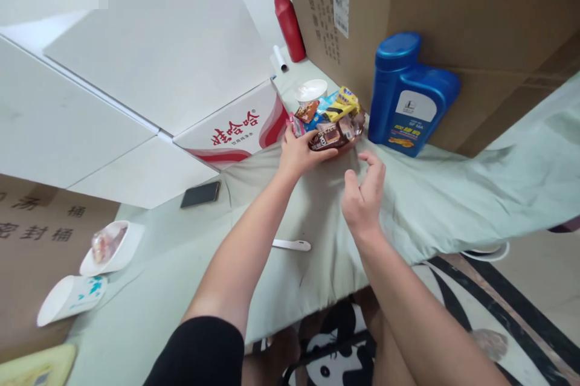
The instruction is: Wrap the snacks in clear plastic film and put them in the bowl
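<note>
A clear dish heaped with wrapped snacks (333, 120) sits on the pale green cloth (453, 199) near a blue jug. My left hand (299, 153) grips the near left side of that snack dish, thumb against a brown packet. Just to its right, my right hand (362, 193) hovers over the cloth with fingers loosely curled and apart, holding nothing.
A blue plastic jug (408, 96) stands against a big cardboard box (453, 5). A red bottle (287, 17), a white cup (312, 91), a red-and-white carton (235, 129), a phone (200, 194), a white spoon (292, 245) and two white bowls (111, 248) lie around.
</note>
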`<move>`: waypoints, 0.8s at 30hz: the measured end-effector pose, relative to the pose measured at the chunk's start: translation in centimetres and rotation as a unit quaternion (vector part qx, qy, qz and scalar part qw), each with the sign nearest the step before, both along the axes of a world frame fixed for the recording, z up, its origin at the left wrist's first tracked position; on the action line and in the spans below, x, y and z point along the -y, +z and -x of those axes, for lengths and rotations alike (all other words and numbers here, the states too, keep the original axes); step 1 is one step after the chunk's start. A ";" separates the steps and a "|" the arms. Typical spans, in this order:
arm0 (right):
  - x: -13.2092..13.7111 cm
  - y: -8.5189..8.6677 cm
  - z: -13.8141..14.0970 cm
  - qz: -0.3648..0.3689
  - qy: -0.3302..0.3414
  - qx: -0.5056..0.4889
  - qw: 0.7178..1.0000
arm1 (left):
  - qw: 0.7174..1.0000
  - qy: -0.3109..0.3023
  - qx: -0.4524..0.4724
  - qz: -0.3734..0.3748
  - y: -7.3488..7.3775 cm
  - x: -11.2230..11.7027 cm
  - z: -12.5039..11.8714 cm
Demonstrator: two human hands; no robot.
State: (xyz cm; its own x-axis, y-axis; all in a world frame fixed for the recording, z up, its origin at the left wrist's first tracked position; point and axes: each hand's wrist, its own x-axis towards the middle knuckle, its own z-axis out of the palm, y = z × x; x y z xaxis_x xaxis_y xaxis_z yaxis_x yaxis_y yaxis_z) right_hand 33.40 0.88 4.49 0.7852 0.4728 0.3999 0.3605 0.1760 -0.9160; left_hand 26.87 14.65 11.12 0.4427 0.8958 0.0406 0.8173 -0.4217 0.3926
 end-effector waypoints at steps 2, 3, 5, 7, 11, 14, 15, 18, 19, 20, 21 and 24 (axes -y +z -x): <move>-0.1 -0.1 0.8 -0.010 0.007 0.007 1.000 | 1.000 0.029 -0.007 -0.002 0.1 -0.9 -1.5; -0.2 -0.1 1.3 -0.013 0.011 0.010 1.000 | 0.999 0.038 -0.010 -0.001 0.1 -1.4 -2.3; -0.6 0.0 2.2 -0.011 0.022 0.013 1.000 | 0.999 0.040 -0.011 0.009 0.2 -2.5 -3.9; -1.0 0.1 2.9 0.001 0.034 0.007 0.999 | 0.999 0.041 -0.003 0.021 0.2 -3.9 -5.6; -1.6 0.2 3.9 0.026 0.058 -0.016 0.998 | 0.994 0.088 0.039 0.049 0.3 -7.1 -8.3; -1.7 0.3 4.1 0.040 0.080 -0.029 0.996 | 0.990 0.114 0.063 0.046 0.3 -9.8 -9.7; -1.6 0.3 4.1 0.042 0.086 -0.029 0.995 | 0.990 0.121 0.063 0.036 0.2 -10.7 -10.1; -1.5 0.3 4.1 0.043 0.098 -0.015 0.994 | 0.988 0.143 0.057 -0.016 0.2 -13.1 -11.7; -1.5 0.3 4.1 0.043 0.100 -0.011 0.994 | 0.987 0.146 0.056 -0.043 0.1 -13.7 -12.2; -1.5 0.3 4.1 0.044 0.102 -0.010 0.994 | 0.986 0.140 0.057 -0.073 0.0 -14.1 -12.7; -1.5 0.4 4.1 0.046 0.105 -0.012 0.993 | 0.985 0.124 0.061 -0.103 -0.2 -14.3 -13.2; -1.6 0.7 4.0 0.049 0.110 -0.033 0.992 | 0.985 0.037 0.086 -0.148 -1.2 -13.5 -13.5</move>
